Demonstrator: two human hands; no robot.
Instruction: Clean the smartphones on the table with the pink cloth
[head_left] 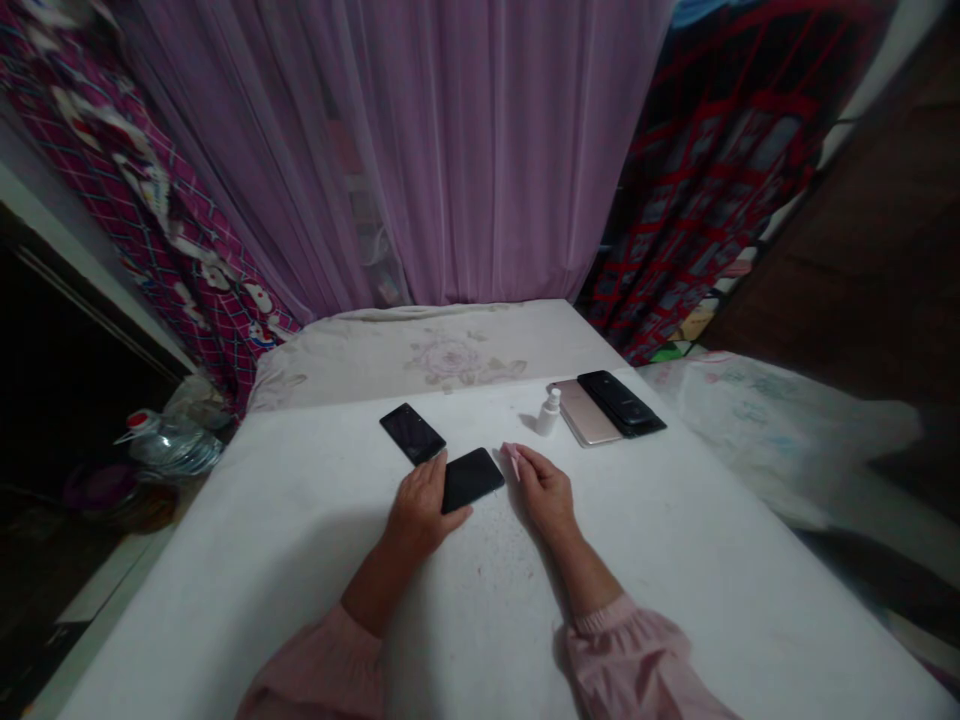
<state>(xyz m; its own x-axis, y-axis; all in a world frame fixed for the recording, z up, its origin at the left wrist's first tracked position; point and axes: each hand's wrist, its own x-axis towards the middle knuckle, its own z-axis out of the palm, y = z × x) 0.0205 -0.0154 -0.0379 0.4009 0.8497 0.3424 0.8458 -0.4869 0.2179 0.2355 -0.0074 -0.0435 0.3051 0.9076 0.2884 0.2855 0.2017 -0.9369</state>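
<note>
My left hand [421, 506] grips a black smartphone [472, 478] by its left end, with the dark screen facing up. My right hand [546, 490] pinches a small pink cloth [511, 456] just right of that phone, apart from it. Beyond my left hand a second dark smartphone [411, 432] lies flat at an angle. A small white spray bottle [549, 414] stands upright past my right hand. Beside it lie a rose-gold smartphone [589, 413], back up, and black phones or a case [619, 402] that overlap.
The white-covered table [315, 560] carries fine specks between my forearms. A floral cloth [442, 358] spans its far end, before purple curtains [495, 150]. On the left, off the table, stands a large clear water bottle [172, 445] with a red cap. Clear plastic sheeting [787, 430] lies at the right.
</note>
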